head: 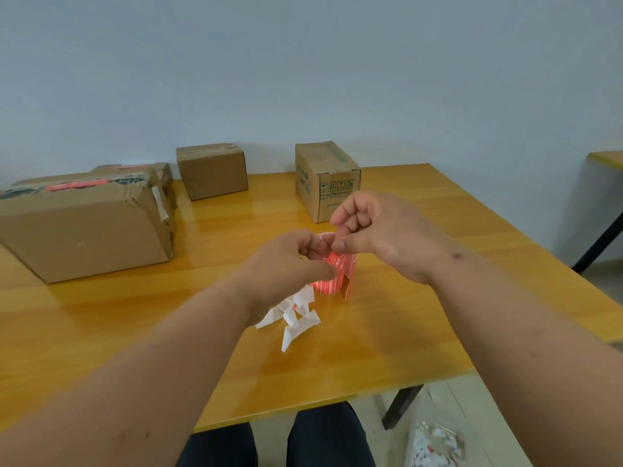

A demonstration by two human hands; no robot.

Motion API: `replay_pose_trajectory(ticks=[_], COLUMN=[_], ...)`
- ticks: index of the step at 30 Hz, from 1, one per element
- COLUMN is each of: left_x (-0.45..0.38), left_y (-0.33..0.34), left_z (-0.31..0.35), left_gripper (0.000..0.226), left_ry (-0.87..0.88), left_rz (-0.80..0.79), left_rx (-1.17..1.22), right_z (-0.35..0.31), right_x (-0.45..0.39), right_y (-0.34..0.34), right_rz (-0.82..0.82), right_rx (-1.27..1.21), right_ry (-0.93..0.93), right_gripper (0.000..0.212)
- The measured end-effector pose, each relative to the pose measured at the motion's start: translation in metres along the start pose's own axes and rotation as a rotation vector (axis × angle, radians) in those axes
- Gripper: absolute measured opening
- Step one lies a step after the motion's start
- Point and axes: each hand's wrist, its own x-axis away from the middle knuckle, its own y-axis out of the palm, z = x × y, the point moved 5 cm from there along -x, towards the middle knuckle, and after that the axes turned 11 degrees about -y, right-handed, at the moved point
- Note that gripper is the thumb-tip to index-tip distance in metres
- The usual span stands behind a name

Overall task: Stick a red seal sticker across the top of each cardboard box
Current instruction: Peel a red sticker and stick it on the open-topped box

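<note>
Nearest, at 6 o'clock: curled white backing strip (296, 315) trailing onto the counter (387, 332). Above it, left hand (286, 264) curled round the red sticker roll (332, 274), steadying it. Just beyond, at 1 o'clock from that grip, right hand (374, 227) pinching a sticker end, apparently peeling upward. Farther, at 12 o'clock, two small boxes: printed box (325, 183) nearer the right hand, plain box (212, 171) toward 11. At 10 o'clock, large box (84, 227) already bearing red strips.

Looks like a bare office or packing room. Plain grey wall (303, 62) behind a yellow wood-top table (404, 332); cardboard boxes (84, 227) on it, 2nd table (606, 160) to its right.
</note>
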Motion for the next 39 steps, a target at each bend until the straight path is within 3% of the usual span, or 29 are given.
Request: replay_pose_trajectory(ticks=[5, 10, 16, 23, 28, 32, 36, 39], left_x=[0.004, 0.0, -0.008, -0.025, -0.035, -0.039, -0.037, -0.034], left_y=[-0.014, -0.027, -0.025, -0.009, 0.001, -0.007, -0.021, -0.026], left_z=[-0.01, -0.023, -0.046, -0.049, -0.061, -0.052, -0.04, -0.027], left_gripper=[0.001, 0.019, 0.013, 0.006, 0.015, 0.013, 0.013, 0.011], left_ry=[-0.008, -0.114, -0.214, -0.155, -0.172, -0.161, -0.17, -0.132], left_rz=[0.12, 0.112, 0.076, 0.192, 0.181, 0.202, 0.205, 0.247], left_rx=[0.073, 0.091, -0.114, -0.585, -0.698, -0.602, -0.263, -0.183], right_z=[0.001, 0.003, 0.0, 0.009, 0.016, 0.019, 0.023, 0.026], right_x=[-0.005, -0.009, -0.019, -0.026, -0.026, -0.027, -0.027, -0.023], right_y=[0.017, 0.029, 0.02, 0.023, 0.02, 0.009, -0.006, -0.016], right_rz=[-0.01, -0.019, 0.083, 0.055, 0.032, 0.06, 0.062, 0.01], right_rx=[-0.015, 0.193, 0.459, 0.505, 0.484, 0.475, 0.482, 0.52], right_ry=[0.01, 0.012, -0.024, -0.039, -0.03, -0.028, -0.008, 0.017], right_gripper=[0.023, 0.019, 0.025, 0.014, 0.009, 0.01, 0.012, 0.023])
